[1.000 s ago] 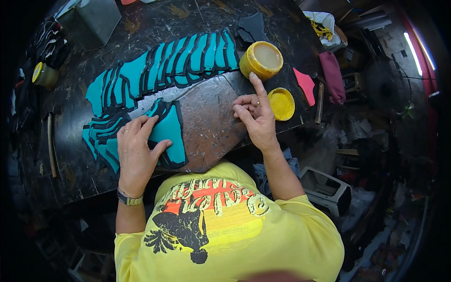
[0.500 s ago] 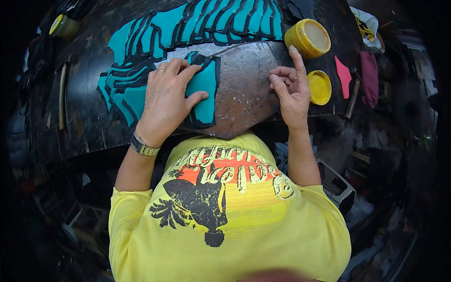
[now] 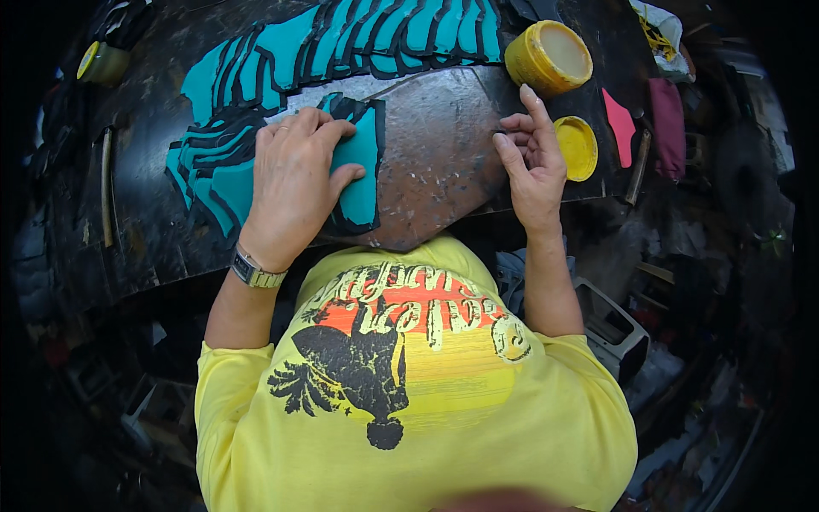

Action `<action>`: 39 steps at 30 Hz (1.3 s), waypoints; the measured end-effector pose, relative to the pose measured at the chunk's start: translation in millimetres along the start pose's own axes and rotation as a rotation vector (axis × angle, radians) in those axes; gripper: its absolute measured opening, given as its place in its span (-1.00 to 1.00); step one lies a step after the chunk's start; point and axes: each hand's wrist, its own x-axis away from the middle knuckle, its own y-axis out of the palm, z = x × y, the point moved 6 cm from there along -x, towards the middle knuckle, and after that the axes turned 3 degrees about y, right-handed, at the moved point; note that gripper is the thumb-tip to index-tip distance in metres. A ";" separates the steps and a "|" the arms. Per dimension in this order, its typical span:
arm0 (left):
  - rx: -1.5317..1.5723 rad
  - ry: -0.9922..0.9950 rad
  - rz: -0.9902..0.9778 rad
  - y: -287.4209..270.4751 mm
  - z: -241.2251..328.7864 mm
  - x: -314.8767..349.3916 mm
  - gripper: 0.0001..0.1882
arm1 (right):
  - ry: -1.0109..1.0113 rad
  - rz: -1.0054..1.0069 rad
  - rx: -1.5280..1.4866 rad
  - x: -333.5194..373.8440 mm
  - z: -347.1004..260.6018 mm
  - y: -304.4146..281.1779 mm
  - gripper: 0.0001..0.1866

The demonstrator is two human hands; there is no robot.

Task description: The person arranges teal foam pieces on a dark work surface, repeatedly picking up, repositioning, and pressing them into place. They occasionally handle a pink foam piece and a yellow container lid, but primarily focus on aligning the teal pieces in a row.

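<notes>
My left hand [image 3: 294,183] rests on teal cut pieces with black edges, its fingers bent and its thumb spread apart. The thumb and forefinger lie on the nearest teal piece [image 3: 358,194], at the left part of a brown, worn board. Under and beside this hand is a fanned stack of teal pieces [image 3: 223,189]. Over the board's right edge hovers my right hand [image 3: 536,166], its forefinger raised. Its thumb and another finger nearly meet at a small dark spot, too small to name. Near it are a yellow tub [image 3: 533,64] of pale paste and a yellow lid [image 3: 577,149].
A long overlapping row of teal pieces [image 3: 375,38] spans the dark table's far side. A pink flat piece [image 3: 618,128], a wooden handle [image 3: 638,168] and a maroon cloth [image 3: 666,128] lie at right. On the left are another wooden handle [image 3: 107,188] and a jar [image 3: 107,65].
The whole view has shifted slightly, so the table things appear further left. My right hand has moved a little rightward relative to the board. My left hand keeps its place on the teal pieces.
</notes>
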 end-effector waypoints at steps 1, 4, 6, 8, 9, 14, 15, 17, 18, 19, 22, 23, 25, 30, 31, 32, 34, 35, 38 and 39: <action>0.018 -0.017 -0.010 0.6 -1.5 -0.5 -0.49 | 0.004 -0.020 0.042 0.4 -0.5 1.4 -0.26; 0.078 -0.038 -0.034 3.2 -6.0 -3.7 -0.47 | -0.024 -0.003 0.048 -0.1 -4.5 4.8 -0.25; 0.105 -0.041 -0.059 5.0 -9.9 -8.4 -0.44 | -0.049 -0.001 0.029 -1.7 -7.3 10.4 -0.24; 0.119 -0.042 -0.094 6.2 -13.9 -13.3 -0.40 | -0.074 -0.016 0.017 -2.7 -9.9 17.3 -0.24; 0.128 -0.028 -0.103 5.9 -14.4 -15.1 -0.39 | -0.083 -0.036 0.014 -2.9 -11.1 20.5 -0.24; 0.230 -0.096 -0.159 6.3 -15.1 -15.0 -0.32 | -0.052 -0.071 0.037 -3.1 -10.4 20.4 -0.25; 0.265 -0.119 -0.137 4.9 -14.7 -13.6 -0.30 | -0.039 -0.059 0.032 -3.6 -9.5 17.8 -0.25; 0.326 -0.167 -0.075 1.5 -14.4 -11.3 -0.24 | -0.037 -0.010 -0.004 -5.1 -8.6 11.9 -0.25; 0.356 -0.131 -0.066 0.4 -11.8 -11.6 -0.22 | -0.021 -0.002 -0.012 -5.8 -7.3 9.9 -0.25; 0.434 -0.146 -0.077 1.4 -10.6 -10.3 -0.21 | -0.008 0.013 -0.022 -6.5 -6.0 8.0 -0.25; 0.459 -0.082 -0.036 -1.1 -3.8 -13.2 -0.28 | -0.052 0.007 -0.008 -9.2 -7.0 5.7 -0.32; 0.478 -0.035 -0.002 -2.3 0.1 -16.4 -0.31 | -0.067 0.012 0.008 -10.3 -7.5 4.0 -0.33; 0.534 0.052 0.066 -0.2 10.4 -24.0 -0.39 | -0.130 0.006 0.059 -12.0 -9.6 2.8 -0.53; 0.554 0.094 -0.043 30.3 22.0 -54.2 -0.55 | -0.134 -0.093 0.149 -18.7 -3.1 8.6 -0.51; 0.521 0.051 -0.124 40.0 20.5 -58.0 -0.55 | -0.131 -0.123 0.182 -20.3 -1.4 10.8 -0.50; 0.511 0.039 -0.143 45.0 19.8 -59.6 -0.53 | -0.159 -0.135 0.269 -21.3 -1.5 12.1 -0.48; 0.483 0.056 -0.065 44.8 18.7 -57.8 -0.53 | -0.185 -0.164 0.389 -22.1 -1.0 14.8 -0.47; 0.456 0.037 -0.058 46.1 17.3 -55.6 -0.52 | -0.188 -0.180 0.446 -22.3 -0.3 16.2 -0.47; 0.191 0.149 0.092 36.3 19.4 -53.2 -0.54 | -0.168 -0.238 0.533 -22.1 3.5 23.0 -0.49; 0.194 0.133 0.048 38.3 18.4 -53.1 -0.55 | -0.183 -0.249 0.576 -22.2 3.8 25.5 -0.50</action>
